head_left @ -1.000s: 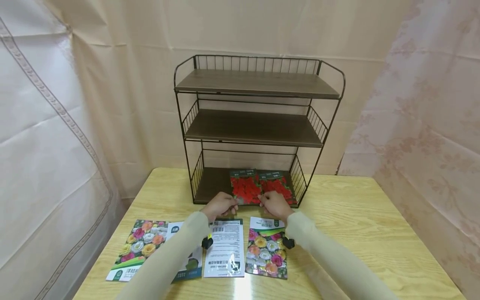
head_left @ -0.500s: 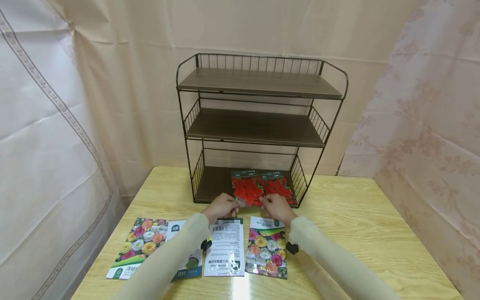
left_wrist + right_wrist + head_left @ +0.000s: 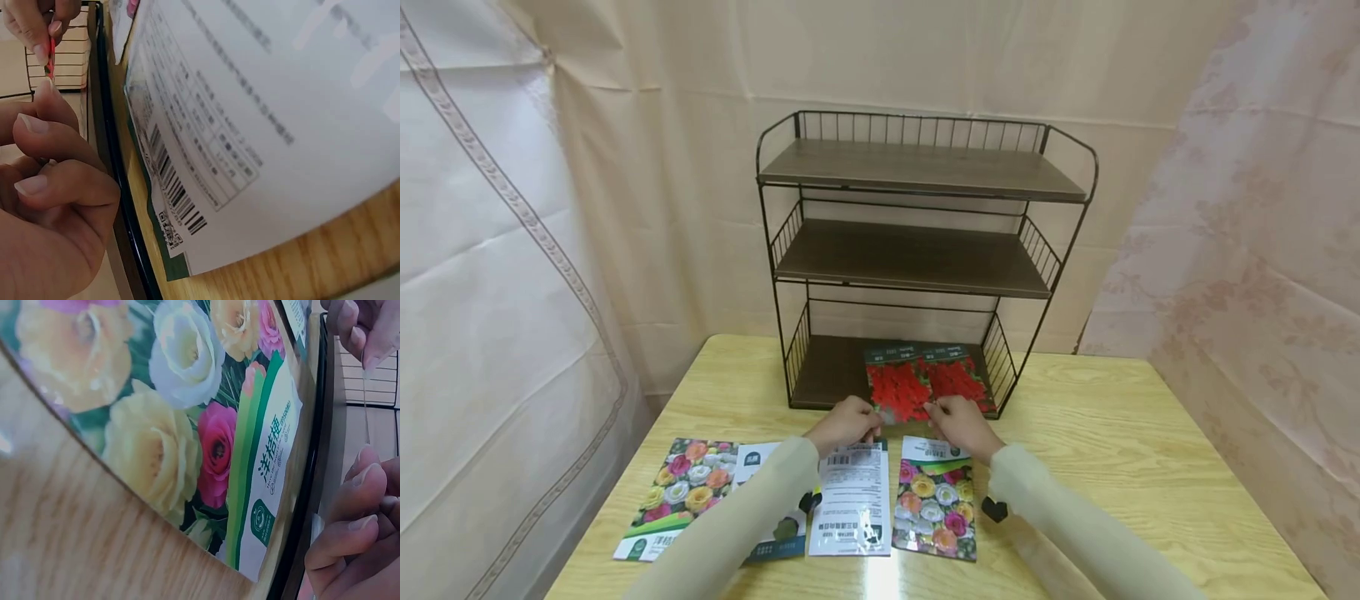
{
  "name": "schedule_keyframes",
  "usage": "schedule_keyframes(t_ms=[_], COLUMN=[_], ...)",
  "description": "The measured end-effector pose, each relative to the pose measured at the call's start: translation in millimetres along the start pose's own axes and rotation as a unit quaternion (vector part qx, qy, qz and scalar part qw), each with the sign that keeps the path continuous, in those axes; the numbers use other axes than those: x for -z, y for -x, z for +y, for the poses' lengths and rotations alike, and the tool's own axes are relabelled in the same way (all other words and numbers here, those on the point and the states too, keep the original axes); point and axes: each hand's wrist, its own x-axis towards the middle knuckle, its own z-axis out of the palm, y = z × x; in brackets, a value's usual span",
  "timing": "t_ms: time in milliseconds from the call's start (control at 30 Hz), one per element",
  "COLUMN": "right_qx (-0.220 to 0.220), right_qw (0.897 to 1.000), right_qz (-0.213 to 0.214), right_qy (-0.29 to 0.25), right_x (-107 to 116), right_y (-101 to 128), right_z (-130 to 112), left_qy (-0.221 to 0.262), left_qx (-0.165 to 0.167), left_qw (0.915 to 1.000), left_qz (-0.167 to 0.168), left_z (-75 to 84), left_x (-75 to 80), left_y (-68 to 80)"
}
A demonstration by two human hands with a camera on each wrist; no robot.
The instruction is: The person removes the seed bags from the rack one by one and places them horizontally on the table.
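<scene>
**Red-flower packet pinched at the rack's bottom shelf**

Red-flower packet lying on the bottom shelf of the wire rack, at twelve o'clock from both hands, near edge at the shelf's front lip. Left hand pinching the packet's near left corner between thumb and forefinger; right hand pinching its near right corner likewise, remaining fingers curled. Thin red edge visible between fingertips in the left wrist view. Second red packet just beside it at three o'clock, edges touching or overlapping; which, not determinable.

Judged advisable: keep the packet flat and square to the shelf front, move both corners evenly, and watch that the neighbouring packet is not dragged askew. Black front rail lies directly under the fingers; a catch of the packet edge on it is possible.

At six o'clock from the hands, on the wooden table: white-backed packet with barcode, face down; rose-print packet beside it at three o'clock; two further packets at nine o'clock, partly under the left sleeve. Middle and top shelves bare. Curtains all round.
</scene>
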Motion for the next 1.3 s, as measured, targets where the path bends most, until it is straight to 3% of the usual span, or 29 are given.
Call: schedule_keyframes(t_ms=[1033, 1300], right_qx=[-0.02, -0.02], right_qw=[1.0, 1.0], right_qz=[0.007, 0.005], right_qy=[-0.001, -0.01], right_x=[11, 12], right_y=[41, 53], right_z=[8, 12], left_qy=[-0.015, -0.022], left_qx=[-0.026, -0.036], left_qw=[0.9995, 0.9988], left_qz=[-0.008, -0.024], left_z=[18.2, 23.5], left_x=[-26.7, -32.2], left_y=[23.4, 33.2])
